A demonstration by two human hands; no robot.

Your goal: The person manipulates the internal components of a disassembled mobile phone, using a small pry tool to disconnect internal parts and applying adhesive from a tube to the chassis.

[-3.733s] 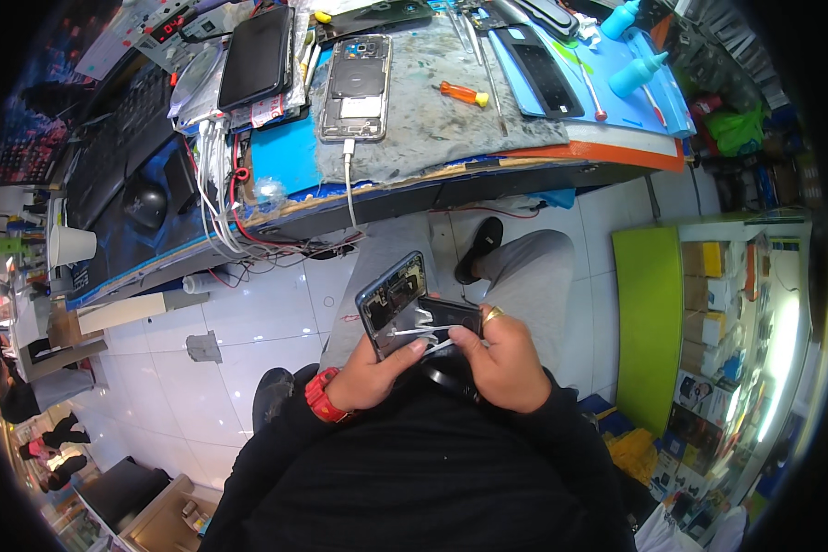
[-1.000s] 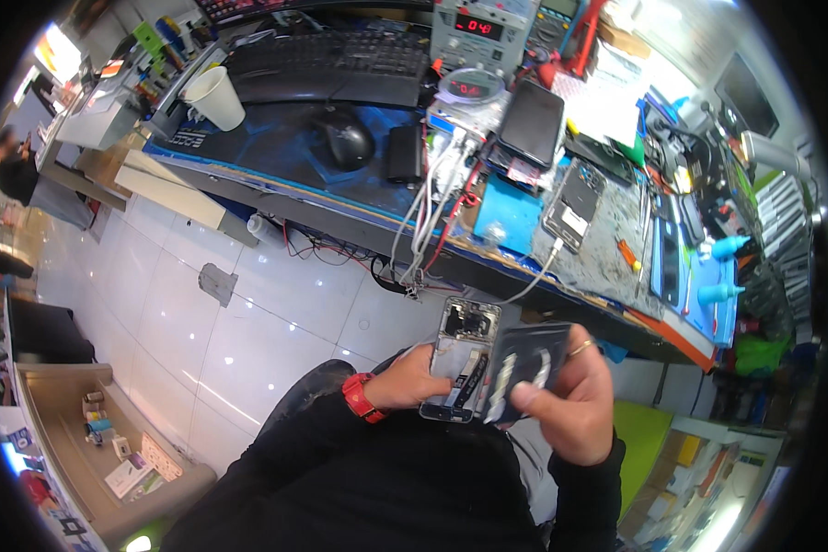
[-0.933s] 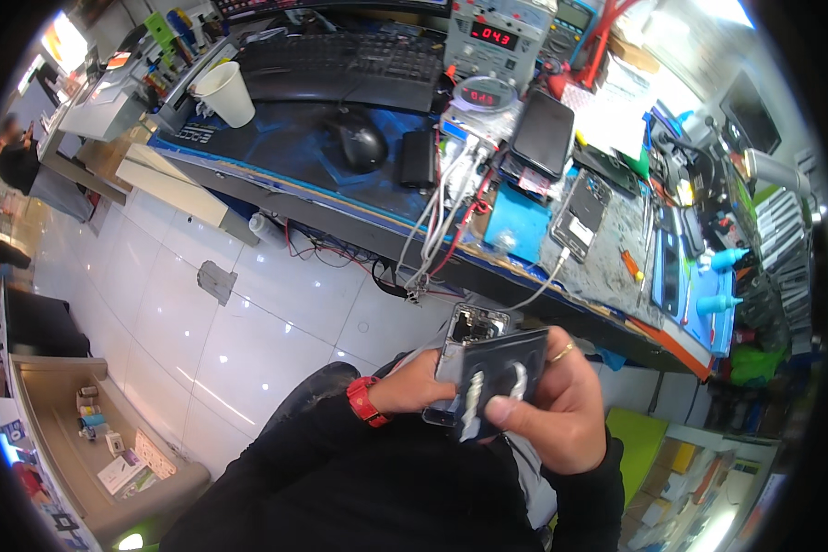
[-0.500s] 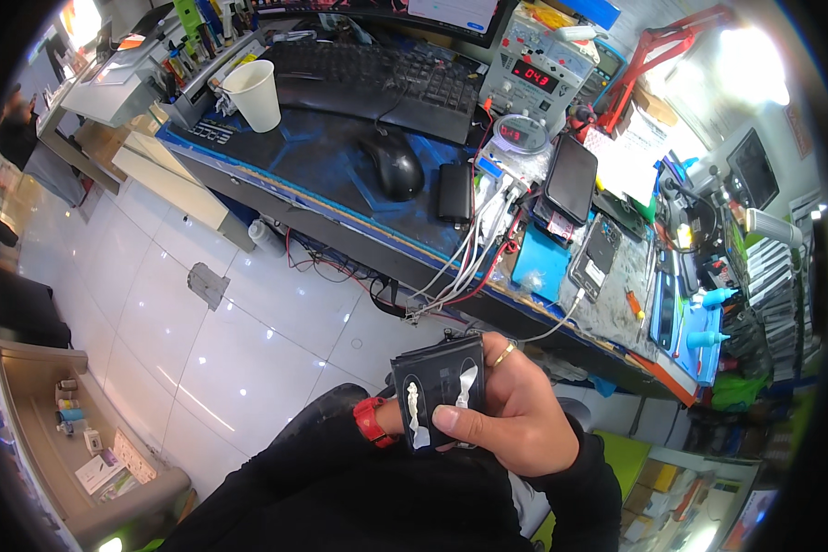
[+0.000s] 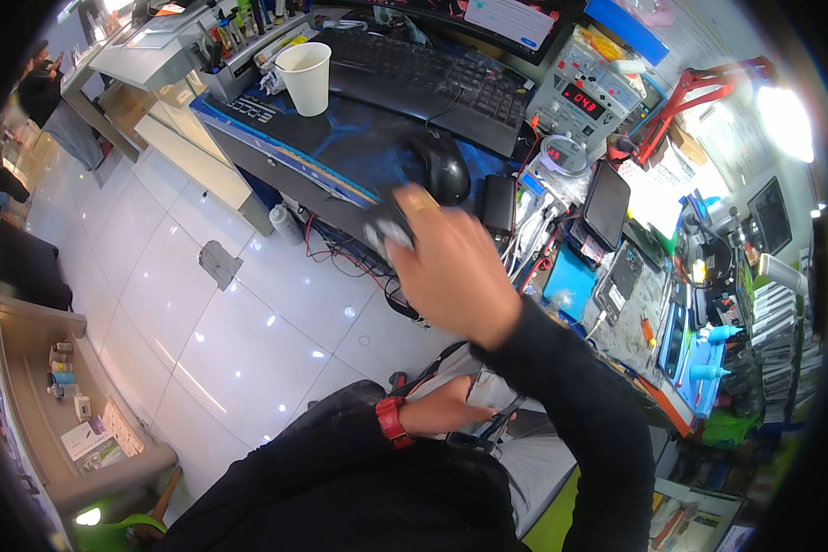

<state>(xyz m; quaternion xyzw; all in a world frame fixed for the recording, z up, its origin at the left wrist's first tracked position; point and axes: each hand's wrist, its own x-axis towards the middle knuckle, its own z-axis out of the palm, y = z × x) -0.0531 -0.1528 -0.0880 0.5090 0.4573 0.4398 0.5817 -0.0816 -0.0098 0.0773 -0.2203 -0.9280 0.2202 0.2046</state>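
My right hand [image 5: 460, 276] is raised over the desk's front edge, closed round a flat black phone battery [image 5: 391, 228] with whitish strips on its face; both are smeared by motion. Low over my lap, my left hand [image 5: 440, 409], below a red wristwatch [image 5: 394, 423], is closed on a slim dark-edged device [image 5: 477, 440]. Its far side is partly hidden by the fingers and my sleeve. Just beyond the right hand lies a black mouse [image 5: 446, 172] on the dark blue desk mat [image 5: 340, 152].
A white paper cup [image 5: 305, 81] stands left of the keyboard [image 5: 423, 83]. To the right are a black phone [image 5: 607, 204], an opened phone [image 5: 621, 279], a blue pad [image 5: 569, 281], white cables [image 5: 535, 225] and a power supply [image 5: 580, 97]. Loose wires hang under the desk edge.
My right hand has lifted the battery away from my lap, up and forward to the desk edge. The left hand, earlier behind the battery, now shows with the slim device. The view has shifted slightly.
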